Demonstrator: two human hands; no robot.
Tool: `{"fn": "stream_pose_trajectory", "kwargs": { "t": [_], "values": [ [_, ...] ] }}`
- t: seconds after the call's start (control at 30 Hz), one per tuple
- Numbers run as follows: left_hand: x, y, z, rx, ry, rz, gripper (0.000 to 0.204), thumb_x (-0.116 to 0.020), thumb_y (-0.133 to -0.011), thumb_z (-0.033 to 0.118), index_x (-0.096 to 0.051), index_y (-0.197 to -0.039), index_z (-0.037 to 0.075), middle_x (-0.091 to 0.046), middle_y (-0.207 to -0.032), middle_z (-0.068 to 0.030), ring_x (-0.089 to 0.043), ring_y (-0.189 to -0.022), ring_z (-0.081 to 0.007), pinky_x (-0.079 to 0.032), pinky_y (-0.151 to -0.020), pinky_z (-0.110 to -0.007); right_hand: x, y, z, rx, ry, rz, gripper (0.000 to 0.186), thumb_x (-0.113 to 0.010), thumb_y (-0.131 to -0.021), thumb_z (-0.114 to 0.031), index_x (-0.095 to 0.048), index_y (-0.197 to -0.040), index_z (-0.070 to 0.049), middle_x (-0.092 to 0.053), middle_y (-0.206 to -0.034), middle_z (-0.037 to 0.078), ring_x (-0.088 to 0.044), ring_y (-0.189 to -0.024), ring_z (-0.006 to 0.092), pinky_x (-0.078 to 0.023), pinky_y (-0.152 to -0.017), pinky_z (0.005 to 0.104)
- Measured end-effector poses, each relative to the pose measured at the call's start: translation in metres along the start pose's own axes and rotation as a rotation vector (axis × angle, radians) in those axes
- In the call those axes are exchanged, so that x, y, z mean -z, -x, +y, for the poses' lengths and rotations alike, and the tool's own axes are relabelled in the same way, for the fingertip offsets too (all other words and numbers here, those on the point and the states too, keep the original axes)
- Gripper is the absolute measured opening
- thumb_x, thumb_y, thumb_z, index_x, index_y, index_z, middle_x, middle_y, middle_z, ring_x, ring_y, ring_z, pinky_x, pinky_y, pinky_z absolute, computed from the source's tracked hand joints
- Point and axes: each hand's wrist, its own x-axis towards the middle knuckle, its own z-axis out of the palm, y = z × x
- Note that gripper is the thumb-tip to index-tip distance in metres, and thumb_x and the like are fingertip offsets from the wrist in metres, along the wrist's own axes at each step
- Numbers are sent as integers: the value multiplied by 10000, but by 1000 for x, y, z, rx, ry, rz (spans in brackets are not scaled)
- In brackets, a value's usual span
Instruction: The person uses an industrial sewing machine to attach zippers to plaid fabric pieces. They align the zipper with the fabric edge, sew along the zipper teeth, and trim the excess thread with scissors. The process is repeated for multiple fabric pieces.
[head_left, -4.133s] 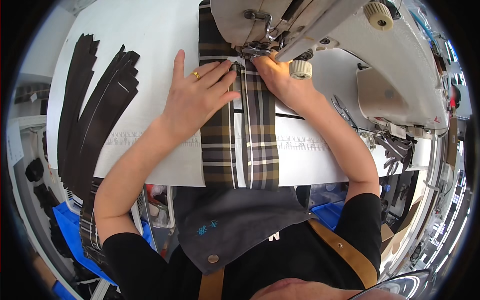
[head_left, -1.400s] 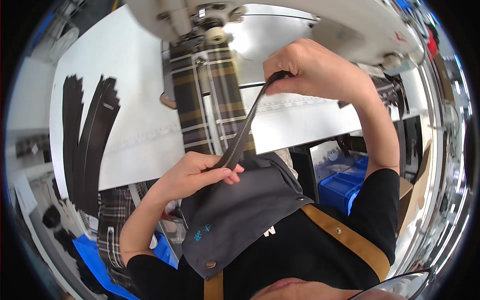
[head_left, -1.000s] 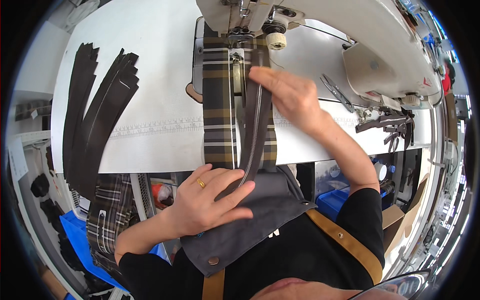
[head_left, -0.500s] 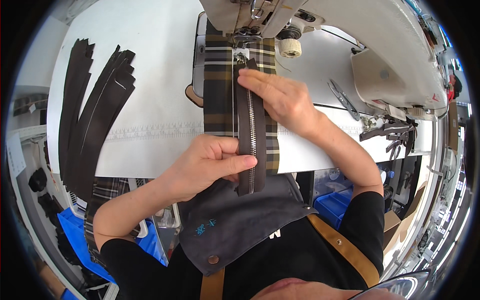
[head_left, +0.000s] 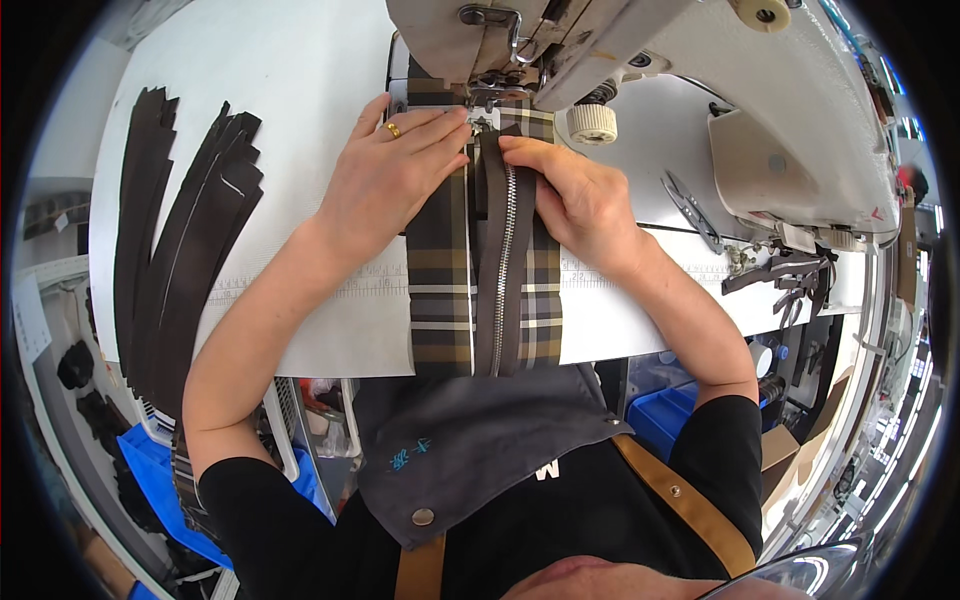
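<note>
Along the surface's (head_left: pixel 280 110) left edge, dark zipper strips (head_left: pixel 190 270) lie in two fanned bundles, their lower ends running past the front edge. Your left hand (head_left: pixel 385 185) rests palm down on plaid fabric (head_left: pixel 438 335), its little finger spread away from the others. The fabric runs from beneath the sewing machine (head_left: pixel 820 110) to the middle of the front edge. On it lies a brown zipper (head_left: pixel 505 265), teeth up, reaching that edge. Your right hand (head_left: pixel 585 205) curls over the zipper's upper end; whether its fingers pinch or only press, you cannot tell from here. The lower end is unheld, so uneven pull could skew it. Fingertips this near the presser foot (head_left: pixel 489 105) could get nipped if they strayed under it. Toward the right edge lie snips (head_left: pixel 692 212) and dark scraps (head_left: pixel 785 272).
</note>
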Motion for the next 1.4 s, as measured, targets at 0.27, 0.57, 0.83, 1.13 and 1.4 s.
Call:
{"fn": "stream_pose_trajectory", "kwargs": {
  "t": [0.27,0.57,0.83,1.13,1.4],
  "values": [
    [0,3,4,31,-9,-8,206,-665,-803,125,-657,-1002,73,-621,-1088,-6,-587,-966,-180,-312,-1015,-539,-5,-13,-3,40,-34,62,142,-639,-737,35,-615,-867,-16,-666,-871,78,-650,-710,237,-541,-607,311],
    [-3,5,1,148,162,28,196,-647,-789,59,-654,-984,80,-608,-1068,6,-589,-951,-181,-277,-1031,-549,-11,-7,5,-6,61,-139,207,-630,-760,39,-636,-959,-18,-657,-1037,83,-660,-852,236,-544,-691,298],
    [-1,6,2,63,44,9,196,-660,-792,106,-676,-987,97,-643,-1102,35,-588,-967,-119,-260,-1039,-555,-10,-6,1,21,181,-128,269,-666,-713,25,-652,-975,-33,-655,-1080,77,-654,-938,225,-539,-746,298],
    [-4,6,3,60,13,34,226,-689,-767,134,-686,-993,121,-645,-1094,65,-580,-946,-80,-203,-1092,-522,-17,-7,6,109,257,-3,173,-653,-724,-79,-682,-895,-69,-615,-631,37,-561,-549,192,-464,-512,301],
    [-5,5,3,44,5,30,243,-683,-756,121,-679,-999,116,-642,-1105,57,-568,-960,-86,-197,-1092,-518,-16,-9,7,123,254,15,160,-646,-726,-74,-673,-883,-55,-650,-732,53,-593,-588,208,-484,-538,300]
  ]
}}
